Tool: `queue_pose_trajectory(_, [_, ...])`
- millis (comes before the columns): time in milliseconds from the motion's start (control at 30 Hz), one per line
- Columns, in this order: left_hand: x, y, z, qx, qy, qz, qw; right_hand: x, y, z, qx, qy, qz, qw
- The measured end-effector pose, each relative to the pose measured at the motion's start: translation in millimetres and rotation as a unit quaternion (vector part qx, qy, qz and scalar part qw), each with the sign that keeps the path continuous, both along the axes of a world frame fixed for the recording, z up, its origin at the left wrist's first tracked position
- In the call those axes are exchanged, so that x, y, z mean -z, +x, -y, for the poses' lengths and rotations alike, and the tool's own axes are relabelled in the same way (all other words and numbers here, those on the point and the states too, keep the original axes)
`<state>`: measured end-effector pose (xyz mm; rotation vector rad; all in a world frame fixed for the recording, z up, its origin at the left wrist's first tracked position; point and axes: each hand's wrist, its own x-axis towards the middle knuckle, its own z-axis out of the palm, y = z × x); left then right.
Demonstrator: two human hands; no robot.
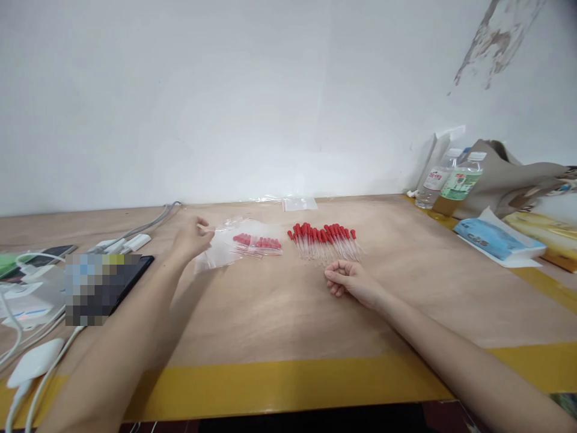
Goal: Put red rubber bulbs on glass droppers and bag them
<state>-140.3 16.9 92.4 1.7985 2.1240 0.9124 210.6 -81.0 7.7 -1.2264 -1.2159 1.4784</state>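
A row of droppers (324, 239) with red bulbs and thin clear tubes lies on the brown-covered table. My right hand (346, 279) rests just in front of their tube ends, its fingers loosely curled, with nothing visible in them. Left of that row, clear plastic bags (216, 251) lie overlapping, and more red-bulbed droppers (256, 242) show in or under the clear plastic. My left hand (192, 238) is at the left edge of these bags, fingers bent and a little apart. Whether its fingertips touch the plastic is not clear.
A flat zip bag (300, 204) lies by the wall. At left are a dark phone (130, 279), white chargers (36, 300) and cables. On the right stand two bottles (460, 183), a blue tissue pack (498, 239) and a grey bag (505, 174). Yellow tape (288, 388) lines the front edge.
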Motion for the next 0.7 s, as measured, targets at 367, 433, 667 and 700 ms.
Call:
queue_pose_trajectory(367, [-22.4, 117, 62, 0.316, -0.127, -0.095, 0.935, -12.4, 34, -61, 0.169, 0.244, 0.407, 0.864])
queue_pose_trajectory(433, [6.3, 139, 60, 0.354, -0.197, -0.024, 0.914, -16.0, 36, -77, 0.186, 0.22, 0.455, 0.843])
queue_pose_trajectory(667, [44.8, 127, 81, 0.446, -0.056, 0.136, 0.883, -15.6, 28, -102, 0.211, 0.144, 0.479, 0.84])
queue_pose_trajectory(700, [43.7, 116, 86, 0.478, -0.031, 0.109, 0.871, -15.2, 26, -103, 0.211, 0.139, 0.477, 0.842])
